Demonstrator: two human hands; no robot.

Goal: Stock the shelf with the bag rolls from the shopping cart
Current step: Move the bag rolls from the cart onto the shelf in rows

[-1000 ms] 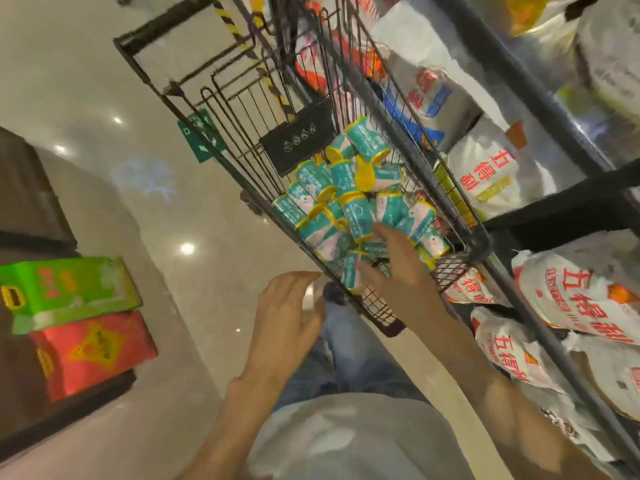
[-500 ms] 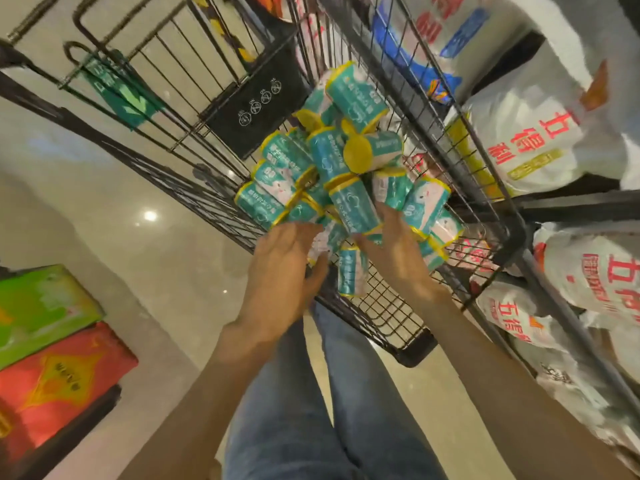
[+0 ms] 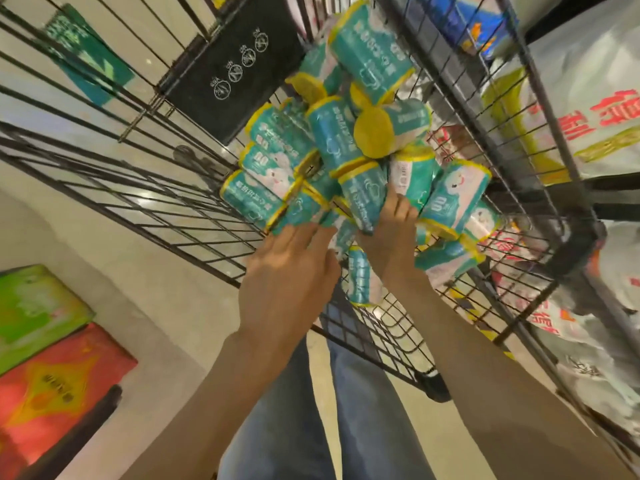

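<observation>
A: Where are the teal, yellow-ended bag rolls (image 3: 349,147) found?

B: Piled in the black wire shopping cart (image 3: 166,188).

A: And the hands?

B: Left hand (image 3: 287,271) is extended, fingers straight (fingertips at the pile); right hand (image 3: 391,237) is wrapped round one roll.

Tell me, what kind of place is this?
Most likely a shop or supermarket. A wire shopping cart holds a pile of teal bag rolls, and shelves on the right are stacked with big white printed sacks. Boxed goods sit on the left.
</observation>
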